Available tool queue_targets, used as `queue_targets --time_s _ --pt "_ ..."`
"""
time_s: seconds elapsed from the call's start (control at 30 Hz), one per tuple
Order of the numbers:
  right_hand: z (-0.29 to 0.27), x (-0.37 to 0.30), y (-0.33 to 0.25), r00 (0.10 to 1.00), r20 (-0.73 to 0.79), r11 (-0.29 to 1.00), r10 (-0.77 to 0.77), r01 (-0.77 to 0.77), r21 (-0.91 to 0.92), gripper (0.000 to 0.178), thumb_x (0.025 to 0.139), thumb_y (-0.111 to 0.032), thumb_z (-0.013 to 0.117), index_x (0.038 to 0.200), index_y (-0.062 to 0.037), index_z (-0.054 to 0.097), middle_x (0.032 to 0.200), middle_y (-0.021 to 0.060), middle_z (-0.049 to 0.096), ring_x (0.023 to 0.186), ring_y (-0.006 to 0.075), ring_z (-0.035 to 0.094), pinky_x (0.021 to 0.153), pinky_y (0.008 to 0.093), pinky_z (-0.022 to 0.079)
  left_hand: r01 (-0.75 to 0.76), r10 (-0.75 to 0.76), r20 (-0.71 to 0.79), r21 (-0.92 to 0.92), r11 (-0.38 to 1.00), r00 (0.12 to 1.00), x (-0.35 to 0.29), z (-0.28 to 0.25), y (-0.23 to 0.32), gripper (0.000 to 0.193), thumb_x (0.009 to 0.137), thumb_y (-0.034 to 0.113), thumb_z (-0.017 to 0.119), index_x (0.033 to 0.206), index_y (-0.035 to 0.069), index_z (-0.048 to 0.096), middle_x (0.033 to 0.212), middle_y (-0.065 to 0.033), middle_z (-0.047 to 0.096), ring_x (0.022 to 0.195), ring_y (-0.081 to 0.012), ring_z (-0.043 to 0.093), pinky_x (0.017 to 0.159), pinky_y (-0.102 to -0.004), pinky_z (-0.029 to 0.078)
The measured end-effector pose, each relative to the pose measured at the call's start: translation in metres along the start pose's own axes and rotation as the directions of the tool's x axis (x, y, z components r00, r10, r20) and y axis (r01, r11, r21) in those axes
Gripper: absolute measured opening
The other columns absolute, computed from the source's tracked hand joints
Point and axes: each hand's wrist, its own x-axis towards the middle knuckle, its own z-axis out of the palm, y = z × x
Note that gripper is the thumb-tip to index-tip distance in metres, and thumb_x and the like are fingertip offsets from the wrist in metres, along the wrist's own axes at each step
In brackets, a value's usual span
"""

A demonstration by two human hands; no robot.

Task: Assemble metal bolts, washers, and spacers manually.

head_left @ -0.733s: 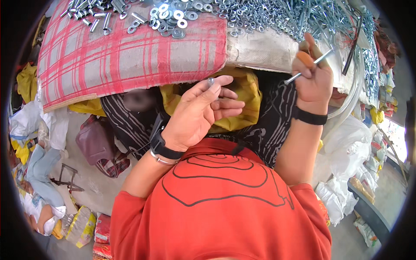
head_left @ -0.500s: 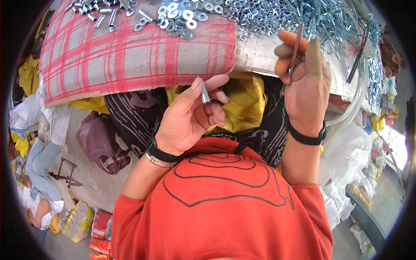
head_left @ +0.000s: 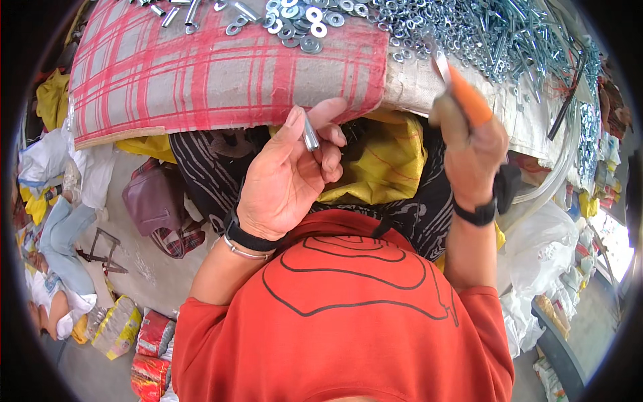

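My left hand is raised palm-up in front of the table's near edge. Its thumb and fingers pinch a short shiny metal sleeve. My right hand, smeared by motion, is closed on a thin, flat metal tool, most of which the fingers hide. The tool's end points toward the near side of a heap of small silver washers; whether it touches them I cannot tell. An orange cover wraps one right finger, and a pale cover wraps another.
Larger flat washers and loose metal sleeves lie on the red-checked cloth. Long screws are piled at the far right. Below the table edge is a yellow sack. A purple bag rests on the floor at left.
My right hand has turned over, and the tool's end has swung from upright toward the small washers. My left hand keeps the sleeve pinched, slightly higher in view. The whole view has shifted a little.
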Motion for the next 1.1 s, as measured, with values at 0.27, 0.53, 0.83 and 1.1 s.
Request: queue_targets --time_s 0.27,0.53,0.83,1.1 --pt "-0.003 -0.037 -0.045 0.823 0.567 0.979 0.025 0.095 -0.181 0.044 0.078 -0.002 0.070 0.120 -0.0125 0.065 0.067 0.0067 0.048 0.054 0.0227 0.049 0.049 0.0317 0.041 -0.058 0.059 -0.166 0.008 0.998 0.984 0.001 0.014 0.001 0.048 0.101 0.040 0.042 0.131 0.002 0.049 0.092 -0.0027 0.057 0.075 -0.0109 0.050 0.068 -0.0266 0.042" --pt "0.020 -0.047 -0.049 0.976 0.216 0.988 0.003 0.030 -0.150 0.040 0.074 0.001 0.074 0.112 -0.0096 0.067 0.090 0.0078 0.060 0.069 0.0201 0.062 0.061 0.0287 0.052 -0.044 0.072 -0.088 0.280 0.959 0.993 -0.004 0.012 -0.022 0.036 0.099 0.028 0.052 0.121 0.002 0.058 0.100 -0.0022 0.061 0.080 -0.0073 0.056 0.067 -0.0254 0.051" --pt "0.045 -0.004 -0.029 0.992 0.091 0.995 0.083 -0.087 0.046 0.028 0.080 -0.005 0.068 0.107 -0.0088 0.068 0.088 0.0091 0.063 0.076 0.0201 0.062 0.069 0.0295 0.049 0.172 -0.168 -0.039 0.266 0.948 0.985 -0.005 0.017 -0.030 0.033 0.098 0.028 0.052 0.118 0.001 0.056 0.098 -0.0068 0.062 0.086 -0.0146 0.064 0.060 -0.0278 0.059" --pt "0.029 0.044 0.013 0.981 0.188 0.915 0.050 0.031 -0.402 0.014 0.080 -0.007 0.069 0.094 -0.0044 0.068 0.083 0.0133 0.060 0.067 0.0263 0.061 0.061 0.0338 0.048 0.059 -0.042 -0.047 0.444 0.894 0.998 -0.006 -0.003 -0.004 0.057 0.098 0.019 0.053 0.148 0.010 0.027 0.089 -0.0122 0.063 0.063 -0.0174 0.067 0.056 -0.0280 0.058"
